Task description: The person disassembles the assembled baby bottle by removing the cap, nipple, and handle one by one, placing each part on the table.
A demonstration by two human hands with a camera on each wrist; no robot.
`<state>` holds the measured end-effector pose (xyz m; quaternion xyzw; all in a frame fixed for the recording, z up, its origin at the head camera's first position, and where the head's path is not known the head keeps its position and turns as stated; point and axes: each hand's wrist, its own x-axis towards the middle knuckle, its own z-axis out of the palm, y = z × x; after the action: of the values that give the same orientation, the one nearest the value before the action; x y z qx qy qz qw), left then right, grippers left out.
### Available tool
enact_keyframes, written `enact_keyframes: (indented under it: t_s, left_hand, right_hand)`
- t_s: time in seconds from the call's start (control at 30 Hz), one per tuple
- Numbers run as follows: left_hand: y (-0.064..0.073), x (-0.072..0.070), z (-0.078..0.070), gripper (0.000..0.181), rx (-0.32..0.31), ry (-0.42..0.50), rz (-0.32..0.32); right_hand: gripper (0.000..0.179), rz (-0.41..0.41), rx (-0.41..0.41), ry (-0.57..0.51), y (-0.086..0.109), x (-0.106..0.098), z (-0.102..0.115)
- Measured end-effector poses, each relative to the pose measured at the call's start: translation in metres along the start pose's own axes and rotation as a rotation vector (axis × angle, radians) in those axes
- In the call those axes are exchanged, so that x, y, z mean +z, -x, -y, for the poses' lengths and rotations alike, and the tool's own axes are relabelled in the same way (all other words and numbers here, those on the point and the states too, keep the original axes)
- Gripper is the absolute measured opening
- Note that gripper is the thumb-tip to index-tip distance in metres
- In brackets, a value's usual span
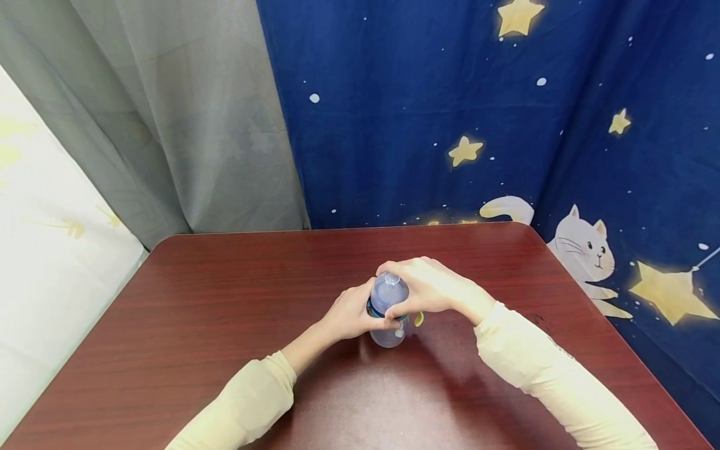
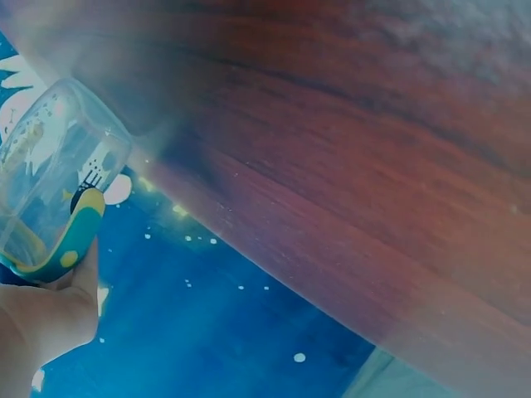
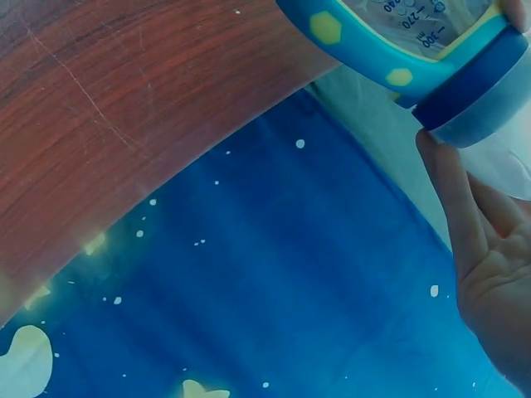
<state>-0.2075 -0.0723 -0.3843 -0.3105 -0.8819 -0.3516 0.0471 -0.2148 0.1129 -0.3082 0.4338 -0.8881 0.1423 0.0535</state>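
A clear baby bottle point(image 1: 388, 338) with a domed translucent cap point(image 1: 389, 292) stands upright near the middle of the table. My left hand point(image 1: 350, 314) grips it from the left around the collar, thumb across the front. From above right my right hand point(image 1: 432, 285) holds the cap, its thumb in front and fingers behind. The left wrist view shows the bottle upside down, with a teal and yellow handle point(image 2: 76, 240) at its side. In the right wrist view, a dark blue collar point(image 3: 473, 87) sits beside dark volume marks, and fingertips touch the cap's edge.
The dark red wooden table point(image 1: 225, 300) spreads around the hands. Behind it hang a grey curtain point(image 1: 225, 125) and a blue curtain point(image 1: 394, 125) with stars and a cat. White fabric point(image 1: 45, 250) borders the left side.
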Motion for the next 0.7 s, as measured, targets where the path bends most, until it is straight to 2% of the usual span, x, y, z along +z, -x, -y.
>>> enact_keyframes:
  t_s: [0.2, 0.4, 0.53, 0.7]
  left_hand:
    - [-0.001, 0.001, -0.001, 0.063, 0.001, -0.019, -0.012]
    - [-0.002, 0.001, 0.000, 0.065, 0.004, -0.021, -0.019]
    - [-0.002, 0.001, 0.000, 0.069, 0.016, -0.036, -0.038]
    - [-0.001, 0.003, -0.001, 0.068, 0.012, -0.050, -0.050]
  right_hand:
    - [0.058, -0.010, 0.021, -0.029, 0.002, 0.001, -0.002]
    - [0.059, 0.002, 0.080, -0.072, 0.001, 0.002, 0.003]
    - [0.061, 0.023, 0.104, -0.056, -0.001, 0.003, 0.009]
    - [0.056, 0.039, 0.094, -0.029, -0.003, 0.003, 0.011]
